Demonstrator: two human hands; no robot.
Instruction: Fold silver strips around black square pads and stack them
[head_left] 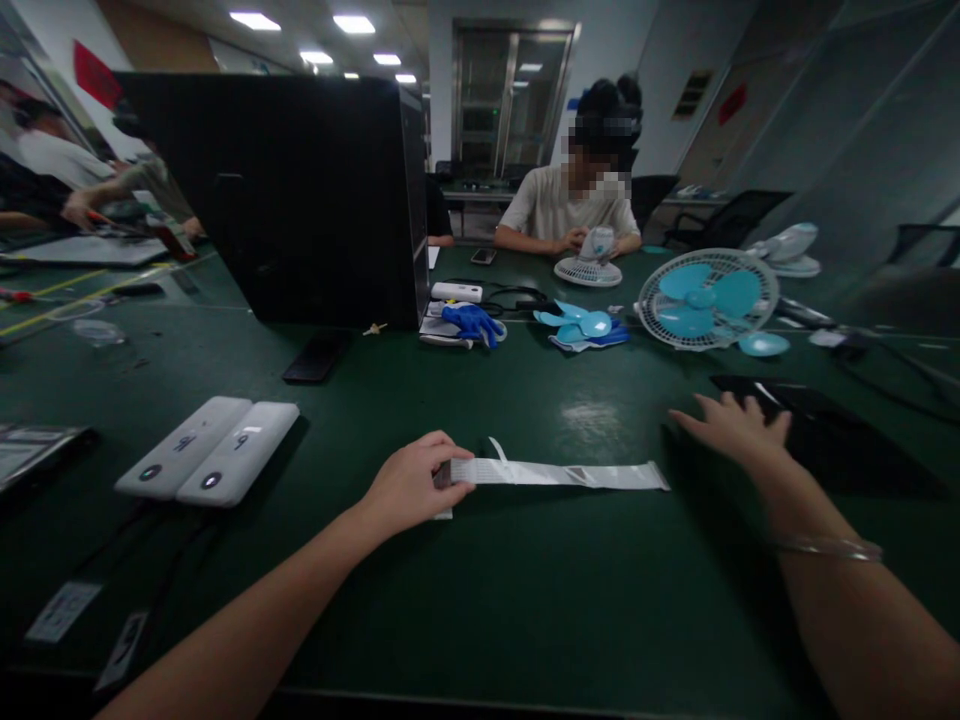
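Observation:
A long white flat ribbon cable (559, 474) stretches across the green table, a small strip of tape standing up near its left part. Its left end is pinched between the thumb and fingers of my left hand (412, 482). A small white piece shows just under that hand. My right hand (739, 432) is off to the right with fingers spread, holding nothing. It hovers by the left edge of a flat black panel (847, 440); whether it touches the panel I cannot tell. The cable's right end lies apart from this hand.
Two white power banks (238, 452) lie at left, cords running toward me. A big black case (300, 200) stands behind a dark phone (315, 358). Farther back are blue gloves (474, 325), blue fan blades (574, 322) and a caged fan (705, 298). Across the table a person (577, 205) handles another fan.

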